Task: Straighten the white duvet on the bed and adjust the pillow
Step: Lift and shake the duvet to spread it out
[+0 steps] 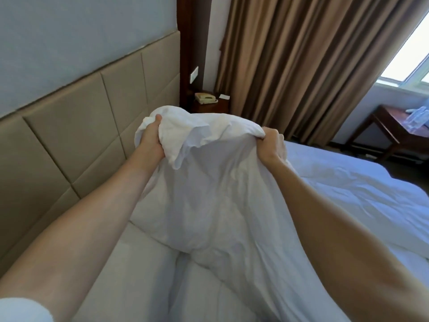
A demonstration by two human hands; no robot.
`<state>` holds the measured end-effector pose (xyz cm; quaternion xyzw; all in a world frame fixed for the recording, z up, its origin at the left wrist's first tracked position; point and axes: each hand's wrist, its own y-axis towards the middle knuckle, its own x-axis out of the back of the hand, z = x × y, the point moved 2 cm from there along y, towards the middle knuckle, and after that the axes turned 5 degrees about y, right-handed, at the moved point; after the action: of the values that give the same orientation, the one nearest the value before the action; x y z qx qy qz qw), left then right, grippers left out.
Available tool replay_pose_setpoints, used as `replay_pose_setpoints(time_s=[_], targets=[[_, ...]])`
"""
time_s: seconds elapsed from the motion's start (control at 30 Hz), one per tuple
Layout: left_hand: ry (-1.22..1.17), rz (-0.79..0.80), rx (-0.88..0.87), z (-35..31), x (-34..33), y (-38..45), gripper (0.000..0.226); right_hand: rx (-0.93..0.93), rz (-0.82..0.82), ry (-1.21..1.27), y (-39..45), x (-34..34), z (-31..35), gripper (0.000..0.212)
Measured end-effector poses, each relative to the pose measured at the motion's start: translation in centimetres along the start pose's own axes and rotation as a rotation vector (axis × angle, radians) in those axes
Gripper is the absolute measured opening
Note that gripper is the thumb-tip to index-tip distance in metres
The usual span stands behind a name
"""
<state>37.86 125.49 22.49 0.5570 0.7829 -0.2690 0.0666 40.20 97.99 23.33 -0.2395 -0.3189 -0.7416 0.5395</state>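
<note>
White duvet point(209, 182) bunched and lifted off the bed point(130, 270) near the padded headboard point(69, 135). Gripped at its top edge by left hand point(152, 141) and right hand point(270, 145), fingers curled into cloth (likely to shake it flat). No pillow clearly visible.

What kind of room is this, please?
Most likely a hotel bedroom: a bed with a padded headboard, a corded telephone on the bedside stand, and long brown curtains by the window. Both hands hold up the white duvet.
</note>
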Motion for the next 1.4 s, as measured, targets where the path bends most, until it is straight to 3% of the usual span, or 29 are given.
replay_pose_setpoints(time_s=[0.17,0.37,0.53,0.67,0.8,1.03,1.27,1.33,1.4], targets=[[-0.072,0.000,0.027,-2.0,-0.5,4.1,0.044,-0.016,-0.043,0.037,5.6,-3.2,2.7,0.023],[-0.094,-0.063,0.029,-1.8,-0.2,13.6,0.035,-0.014,-0.080,0.024,13.4,-9.4,1.2,0.026],[-0.019,-0.136,-0.040,-1.5,0.3,26.8,0.061,0.030,-0.117,0.050,23.1,-14.6,0.8,0.025],[-0.017,-0.169,-0.075,-4.2,-5.5,35.2,0.051,0.093,-0.167,0.101,34.5,-17.9,0.9,0.023],[0.039,-0.222,-0.082,-2.8,-6.2,45.8,0.067,0.152,-0.126,0.101,42.4,-21.7,-2.2,0.020],[0.055,-0.438,0.037,2.9,-9.0,45.6,0.048,0.141,0.103,0.037,45.1,-28.3,-9.8,0.018],[0.158,-0.896,-0.200,0.9,-10.9,45.2,0.047,0.261,-0.058,0.199,45.7,-31.5,-7.3,0.021],[0.278,-0.898,-0.219,0.2,-11.4,45.2,0.058,0.225,0.120,0.065,46.4,-33.5,-7.0,0.019],[0.374,-0.718,-0.061,0.1,-10.8,45.4,0.074,0.050,0.417,-0.130,46.4,-34.9,-7.5,0.038]])
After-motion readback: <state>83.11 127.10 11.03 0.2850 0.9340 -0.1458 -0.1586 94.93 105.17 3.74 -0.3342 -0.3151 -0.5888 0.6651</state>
